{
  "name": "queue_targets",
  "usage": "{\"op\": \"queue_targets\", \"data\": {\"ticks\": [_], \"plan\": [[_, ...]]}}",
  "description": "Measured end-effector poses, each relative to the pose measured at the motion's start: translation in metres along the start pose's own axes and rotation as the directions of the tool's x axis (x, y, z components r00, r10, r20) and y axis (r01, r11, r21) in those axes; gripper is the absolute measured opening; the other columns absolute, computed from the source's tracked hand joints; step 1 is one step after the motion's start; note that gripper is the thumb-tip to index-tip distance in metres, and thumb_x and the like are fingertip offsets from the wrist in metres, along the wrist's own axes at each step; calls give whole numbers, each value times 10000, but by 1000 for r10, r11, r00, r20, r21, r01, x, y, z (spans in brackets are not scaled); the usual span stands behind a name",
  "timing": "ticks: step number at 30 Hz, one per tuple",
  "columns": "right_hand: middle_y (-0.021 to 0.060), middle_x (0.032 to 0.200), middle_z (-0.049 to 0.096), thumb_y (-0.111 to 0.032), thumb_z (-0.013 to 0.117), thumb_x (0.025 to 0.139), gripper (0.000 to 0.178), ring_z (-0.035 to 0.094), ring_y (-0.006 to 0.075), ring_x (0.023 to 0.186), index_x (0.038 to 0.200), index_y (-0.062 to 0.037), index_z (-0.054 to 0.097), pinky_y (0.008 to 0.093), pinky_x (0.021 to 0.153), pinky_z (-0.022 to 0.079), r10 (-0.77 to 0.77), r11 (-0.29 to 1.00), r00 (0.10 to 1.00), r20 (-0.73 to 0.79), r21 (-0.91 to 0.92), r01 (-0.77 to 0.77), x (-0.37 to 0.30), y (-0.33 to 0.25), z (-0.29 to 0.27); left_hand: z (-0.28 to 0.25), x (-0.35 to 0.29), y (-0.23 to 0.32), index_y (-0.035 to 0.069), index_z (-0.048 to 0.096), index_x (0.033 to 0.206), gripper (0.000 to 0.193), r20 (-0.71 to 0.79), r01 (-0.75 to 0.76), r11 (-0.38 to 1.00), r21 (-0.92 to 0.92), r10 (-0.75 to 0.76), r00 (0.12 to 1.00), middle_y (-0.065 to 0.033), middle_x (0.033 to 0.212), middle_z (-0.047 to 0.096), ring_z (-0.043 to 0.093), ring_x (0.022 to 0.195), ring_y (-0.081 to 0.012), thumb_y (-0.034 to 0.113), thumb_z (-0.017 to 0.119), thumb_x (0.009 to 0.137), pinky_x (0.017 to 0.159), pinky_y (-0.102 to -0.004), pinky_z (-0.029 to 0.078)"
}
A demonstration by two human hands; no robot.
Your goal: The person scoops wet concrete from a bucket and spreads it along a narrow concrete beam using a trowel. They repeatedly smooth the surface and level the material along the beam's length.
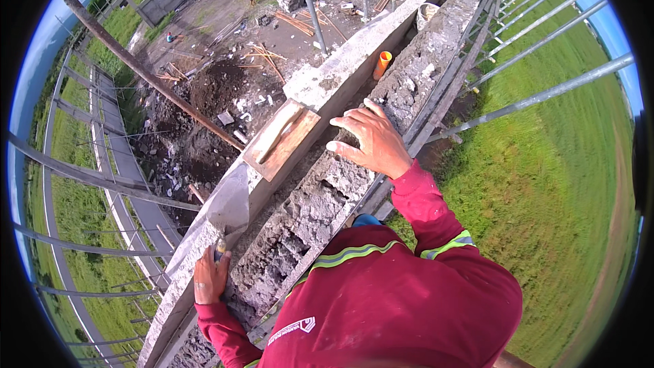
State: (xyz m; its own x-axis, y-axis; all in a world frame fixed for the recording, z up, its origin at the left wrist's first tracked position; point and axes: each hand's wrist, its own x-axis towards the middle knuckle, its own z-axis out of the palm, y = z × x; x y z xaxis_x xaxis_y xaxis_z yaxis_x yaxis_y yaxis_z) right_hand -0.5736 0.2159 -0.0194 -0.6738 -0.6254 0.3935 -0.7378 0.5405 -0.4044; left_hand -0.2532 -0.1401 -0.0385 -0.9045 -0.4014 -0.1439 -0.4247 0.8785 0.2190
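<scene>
At near left, the left hand [210, 277] has its grip clamped on a trowel [230, 208], blade over the pale concrete ledge [355, 54]. The right hand [370, 139], its grip apart, is at the rough concrete [315, 208]; contact unclear. Left of it, a wooden float [294, 146] lies on the ledge.

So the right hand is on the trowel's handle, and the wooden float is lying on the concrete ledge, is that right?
Not quite: the left hand, not the right, is on the handle of the trowel, as the head view shows. The wooden float does lie on the concrete ledge.
</scene>
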Motion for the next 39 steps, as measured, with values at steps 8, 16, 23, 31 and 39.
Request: {"op": "queue_targets", "data": {"ticks": [8, 16, 23, 31, 39], "plan": [[119, 1094, 662, -364, 637, 932, 371, 602, 284, 1121, 1169, -80, 662, 499, 1146, 312, -17, 999, 1000, -7, -40, 17, 4, 0, 3, -8, 1, 8, -118, 579, 1198, 578, 40, 41, 997, -69, -39, 998, -305, 943, 670, 647, 893, -457, 382, 665, 920, 788, -493, 504], [80, 1056, 670, -291, 604, 955, 240, 612, 278, 1101, 1048, -83, 678, 505, 1117, 331, -6, 999, 999, 37, -31, 7, 8, -3, 0, -7, 1, 7, -115, 573, 1240, 609, 69, 100, 992, -79, -95, 993, -311, 972, 673, 650, 906, -457, 395, 667, 921, 820, -500, 509], [80, 1066, 676, -248, 622, 935, 210, 616, 289, 1103, 1047, -79, 677, 505, 1106, 340, -18, 998, 996, 83, -59, 23, 15, -6, -2, -9, -1, 12, -91, 570, 1254, 604, 62, 123, 992, -19, -121, 991, -308, 952, 671, 652, 891, -452, 405, 667, 923, 805, -498, 507], [90, 1051, 675, -266, 631, 933, 224, 619, 291, 1085, 1033, -73, 683, 502, 1096, 340, -1, 998, 995, 100, -55, 7, 18, -8, -3, -17, 4, 18, -107, 551, 1283, 634, 250, 263, 962, -75, -237, 939, -281, 1109, 661, 625, 1020, -427, 411, 664, 936, 917, -478, 469], [90, 1072, 671, -321, 621, 942, 282, 605, 284, 1124, 1060, -75, 694, 514, 1115, 328, 26, 998, 992, 127, -60, -19, 17, -8, -4, -10, 2, 14, -99, 592, 1224, 550, 169, 207, 977, -47, -196, 966, -286, 975, 678, 648, 903, -426, 351, 679, 919, 814, -488, 493]]}}
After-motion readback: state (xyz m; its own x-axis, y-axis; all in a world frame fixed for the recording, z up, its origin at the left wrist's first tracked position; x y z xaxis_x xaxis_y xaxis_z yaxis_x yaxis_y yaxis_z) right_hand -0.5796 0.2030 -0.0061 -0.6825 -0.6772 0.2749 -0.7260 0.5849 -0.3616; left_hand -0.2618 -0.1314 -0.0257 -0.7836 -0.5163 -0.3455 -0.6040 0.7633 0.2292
